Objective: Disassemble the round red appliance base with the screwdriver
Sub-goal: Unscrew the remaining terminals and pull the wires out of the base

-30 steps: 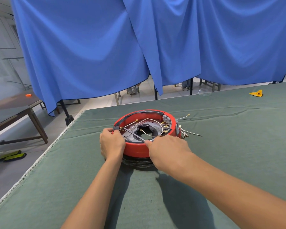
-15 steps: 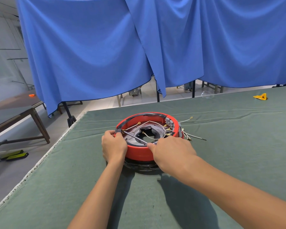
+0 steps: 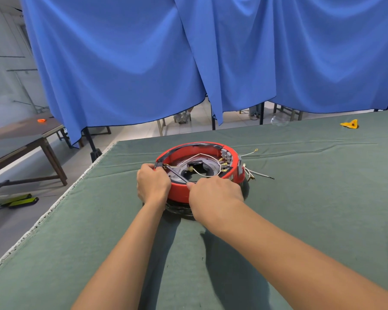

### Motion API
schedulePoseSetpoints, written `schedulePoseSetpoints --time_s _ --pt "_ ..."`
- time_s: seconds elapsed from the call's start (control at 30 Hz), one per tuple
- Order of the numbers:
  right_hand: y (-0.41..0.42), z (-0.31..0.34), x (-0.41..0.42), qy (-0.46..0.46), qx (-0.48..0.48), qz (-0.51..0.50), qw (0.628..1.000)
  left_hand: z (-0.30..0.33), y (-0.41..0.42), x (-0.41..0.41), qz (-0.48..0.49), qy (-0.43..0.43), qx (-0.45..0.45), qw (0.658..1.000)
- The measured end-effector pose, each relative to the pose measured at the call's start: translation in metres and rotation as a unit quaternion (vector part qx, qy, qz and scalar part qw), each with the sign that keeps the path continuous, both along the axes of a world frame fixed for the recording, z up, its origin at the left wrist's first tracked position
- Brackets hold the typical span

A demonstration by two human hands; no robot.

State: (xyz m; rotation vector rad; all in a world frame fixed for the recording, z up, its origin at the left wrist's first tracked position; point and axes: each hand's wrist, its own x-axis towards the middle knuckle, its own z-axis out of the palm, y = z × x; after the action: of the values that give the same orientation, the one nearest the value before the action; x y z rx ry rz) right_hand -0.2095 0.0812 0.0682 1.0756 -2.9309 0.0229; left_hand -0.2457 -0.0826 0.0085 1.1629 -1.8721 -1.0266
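Note:
The round red appliance base (image 3: pixel 211 147) lies open side up on the green cloth, with white wires and brass terminals inside and a dark ring under it. My left hand (image 3: pixel 152 184) grips its near left rim, fingers curled over the edge. My right hand (image 3: pixel 214 194) holds the screwdriver (image 3: pixel 177 174); its dark shaft runs up and left across the inside of the base to a point near my left fingers. The handle is hidden in my fist.
Loose wires (image 3: pixel 259 174) trail from the base's right side. A yellow object (image 3: pixel 349 124) lies far right on the table (image 3: pixel 300 220). The table's left edge (image 3: pixel 43 220) drops to the floor. Blue curtains (image 3: pixel 211 63) hang behind. A brown table (image 3: pixel 20 139) stands at the left.
Both hands stay on the base and the screwdriver keeps its place. Only the camera view has shifted slightly.

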Motion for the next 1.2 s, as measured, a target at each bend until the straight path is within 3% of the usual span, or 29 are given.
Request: schedulePoseSetpoints --time_s 0.27,0.43,0.6,0.8,0.9,0.97,1.03,1.2 --pt "0.007 -0.003 -0.008 -0.034 -0.023 0.011 0.999 0.000 0.002 0.004 -0.007 -0.002 -0.008 1.000" --pt "0.026 -0.011 -0.040 -0.105 -0.157 -0.100 0.977 -0.002 0.000 0.006 -0.017 0.027 -0.022 0.999" --pt "0.024 -0.009 -0.073 -0.057 -0.239 -0.123 0.962 -0.002 -0.003 0.008 -0.044 0.015 -0.034 0.998" --pt "0.010 -0.002 -0.101 0.029 -0.209 -0.118 0.970 0.007 -0.008 0.009 -0.092 -0.093 -0.103 0.986" --pt "0.008 -0.003 -0.108 0.068 -0.184 -0.111 0.974 0.013 -0.007 0.011 -0.083 -0.134 -0.215 0.964" --pt "0.008 -0.004 -0.110 0.067 -0.178 -0.112 0.975 0.018 -0.004 0.010 -0.077 -0.157 -0.360 0.916" --pt "0.007 -0.004 -0.111 0.057 -0.177 -0.114 0.976 0.026 0.005 0.002 -0.124 -0.179 -0.439 0.871" --pt "0.008 -0.006 -0.112 0.054 -0.173 -0.121 0.976 0.030 0.030 -0.031 -0.245 -0.326 -0.347 0.844"
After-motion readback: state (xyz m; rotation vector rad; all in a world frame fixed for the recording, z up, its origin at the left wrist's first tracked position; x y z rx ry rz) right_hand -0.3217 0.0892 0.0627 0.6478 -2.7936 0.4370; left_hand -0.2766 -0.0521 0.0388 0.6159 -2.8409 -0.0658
